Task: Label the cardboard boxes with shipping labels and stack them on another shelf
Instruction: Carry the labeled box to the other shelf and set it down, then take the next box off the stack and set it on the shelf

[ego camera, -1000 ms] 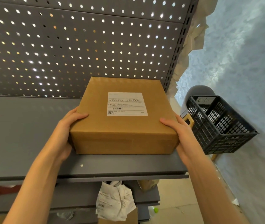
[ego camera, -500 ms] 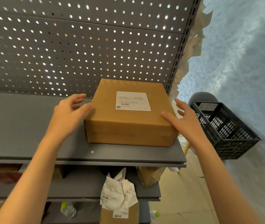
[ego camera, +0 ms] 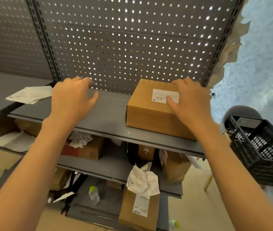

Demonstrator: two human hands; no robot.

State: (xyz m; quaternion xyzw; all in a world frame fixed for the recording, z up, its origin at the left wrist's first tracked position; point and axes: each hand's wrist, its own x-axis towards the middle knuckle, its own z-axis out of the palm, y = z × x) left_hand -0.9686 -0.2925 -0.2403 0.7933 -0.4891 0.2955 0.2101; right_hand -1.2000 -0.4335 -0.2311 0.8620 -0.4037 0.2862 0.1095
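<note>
- Cardboard box point(ego camera: 150, 112) sits flat on the grey top shelf point(ego camera: 110, 117), at the shelf's right end; its near right corner is hidden behind the right wrist, so I cannot tell how close it comes to the shelf's front edge there.
- Shipping label point(ego camera: 161, 95) lies on the box's top face, toward the box's back right; part of it is covered by the thumb.
- Rear edge of the box stands close to the perforated back panel point(ego camera: 132, 47); contact cannot be judged from this angle.
- Right hand point(ego camera: 189, 100) is above the box's right half, fingers loosely spread and gripping nothing; whether it touches the top face is unclear.
- Left hand point(ego camera: 72, 99) hovers well left of the box, fingers relaxed and apart, holding nothing.
- Between the left hand and the box's left face the shelf surface is bare grey board.
- Loose white paper point(ego camera: 31, 95) lies far left of the box, overhanging the seam with the neighbouring shelf bay.
- Below the box, lower shelves hold crumpled paper slips point(ego camera: 142, 180), a brown bag point(ego camera: 174, 165) and a second labelled carton point(ego camera: 139, 210).
- Right of the box, beyond the shelf upright, a black plastic crate point(ego camera: 262, 150) sits tilted.
</note>
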